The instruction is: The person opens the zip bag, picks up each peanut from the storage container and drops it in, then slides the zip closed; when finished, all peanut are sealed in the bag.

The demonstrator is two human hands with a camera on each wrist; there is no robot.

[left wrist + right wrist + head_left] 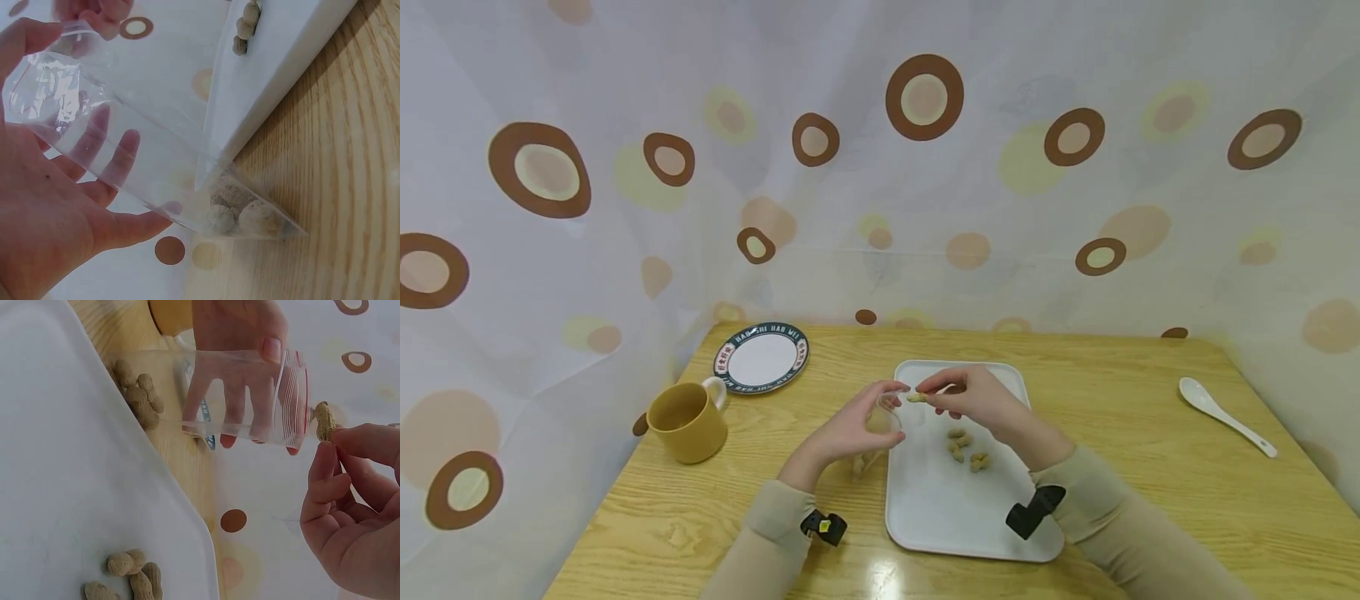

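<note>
My left hand (856, 423) holds a clear zip bag (169, 369) near its mouth, with fingers spread along the far side of the plastic. Several peanuts in their shells (139, 400) lie at the bag's bottom, which hangs down beside the tray. Between thumb and fingertips my right hand (985, 404) pinches one peanut (324, 420), just outside the bag's red-lined opening. On the white tray (940, 517) below, several more peanuts (958, 447) lie in a loose group.
To the left stand a yellow mug (688, 433) and a plate with a dark patterned rim (745, 387). A white spoon (1228, 423) lies at the far right of the wooden table (1127, 467). A patterned curtain (850, 75) closes off the back and sides.
</note>
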